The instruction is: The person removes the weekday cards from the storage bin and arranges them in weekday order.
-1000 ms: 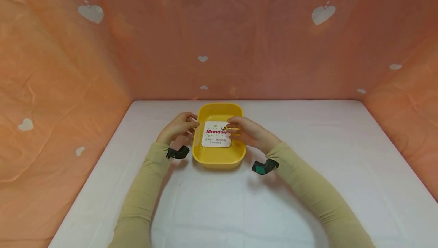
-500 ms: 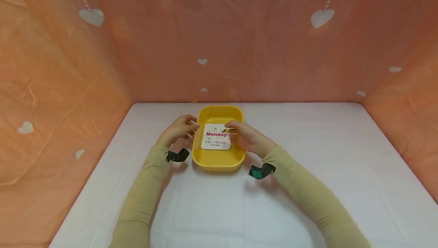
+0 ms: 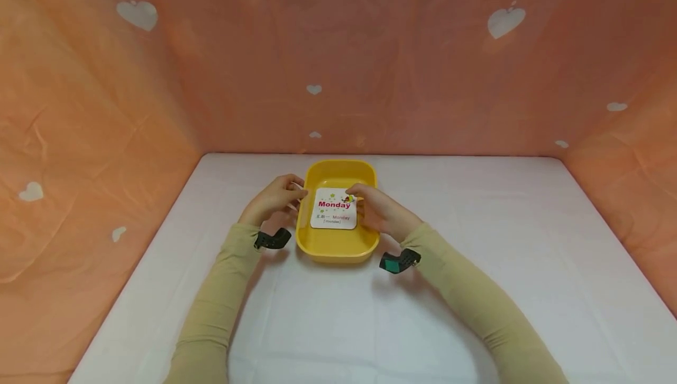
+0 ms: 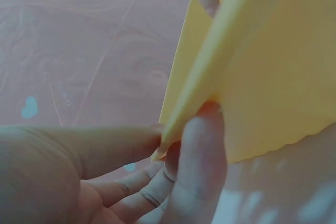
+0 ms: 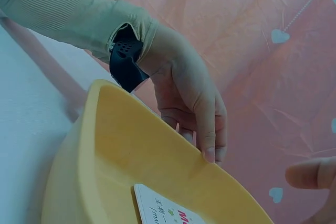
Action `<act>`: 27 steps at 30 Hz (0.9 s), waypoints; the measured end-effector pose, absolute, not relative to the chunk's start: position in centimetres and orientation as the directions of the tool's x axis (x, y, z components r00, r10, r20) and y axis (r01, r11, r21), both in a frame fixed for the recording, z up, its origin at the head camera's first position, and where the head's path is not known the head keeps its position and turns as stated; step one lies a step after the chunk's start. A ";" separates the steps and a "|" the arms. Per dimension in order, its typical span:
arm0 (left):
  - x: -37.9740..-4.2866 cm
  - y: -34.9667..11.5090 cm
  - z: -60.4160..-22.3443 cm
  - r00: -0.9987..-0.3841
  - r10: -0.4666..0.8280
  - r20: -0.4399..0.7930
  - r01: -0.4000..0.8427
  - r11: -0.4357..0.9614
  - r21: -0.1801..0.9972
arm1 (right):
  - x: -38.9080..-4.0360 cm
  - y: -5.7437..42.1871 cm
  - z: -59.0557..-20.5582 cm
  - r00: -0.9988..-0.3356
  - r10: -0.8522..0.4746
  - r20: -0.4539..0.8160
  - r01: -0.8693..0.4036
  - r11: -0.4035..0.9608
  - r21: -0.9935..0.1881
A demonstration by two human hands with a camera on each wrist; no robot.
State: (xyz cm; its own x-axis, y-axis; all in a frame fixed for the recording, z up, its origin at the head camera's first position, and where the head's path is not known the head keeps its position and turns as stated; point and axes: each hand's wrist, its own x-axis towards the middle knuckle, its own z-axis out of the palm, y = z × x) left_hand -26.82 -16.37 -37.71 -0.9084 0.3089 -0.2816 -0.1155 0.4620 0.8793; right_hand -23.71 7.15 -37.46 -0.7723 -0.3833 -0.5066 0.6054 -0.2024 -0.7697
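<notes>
A yellow plastic tray holds a white card printed "Monday", lying face up with stars and a small bird. At the tray's left side my left hand pinches the rim between thumb and fingers, as the left wrist view shows closely. My right hand reaches over the right rim, its thumb overlapping the card's upper right corner; its other fingers are mostly hidden inside the tray beside the card. From the right wrist view, the right thumb is straight, and my left hand grips the far rim.
The tray sits on a white-covered table near its back edge. Orange-pink cloth with white hearts hangs behind and on both sides. Each wrist carries a small black camera.
My right hand has shifted slightly left, its thumb moving onto the card's corner and its spread fingers dropping out of sight beside the card. My left hand stays at the rim.
</notes>
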 end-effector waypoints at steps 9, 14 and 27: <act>-26.7 -16.1 -37.6 -0.910 0.293 -0.294 -0.134 0.463 0.876 | -24.1 6.9 -37.6 -0.775 -0.344 -0.530 0.623 -0.275 -0.732; -26.7 -16.1 -37.7 -0.905 0.302 -0.301 -0.138 0.459 0.877 | -24.4 6.9 -37.7 -0.774 -0.339 -0.535 0.625 -0.276 -0.730; -26.8 -16.1 -37.6 -0.897 0.304 -0.320 -0.148 0.476 0.867 | -24.2 6.9 -37.6 -0.811 -0.294 -0.505 0.571 -0.213 -0.793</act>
State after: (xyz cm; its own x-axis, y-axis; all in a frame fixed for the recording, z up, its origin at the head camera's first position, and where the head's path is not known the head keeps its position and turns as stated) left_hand -26.83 -16.06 -37.64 -0.8974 0.3041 -0.3197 -0.1476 0.4757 0.8671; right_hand -24.16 6.85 -37.57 -0.8112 -0.2944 -0.5052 0.5711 -0.2130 -0.7928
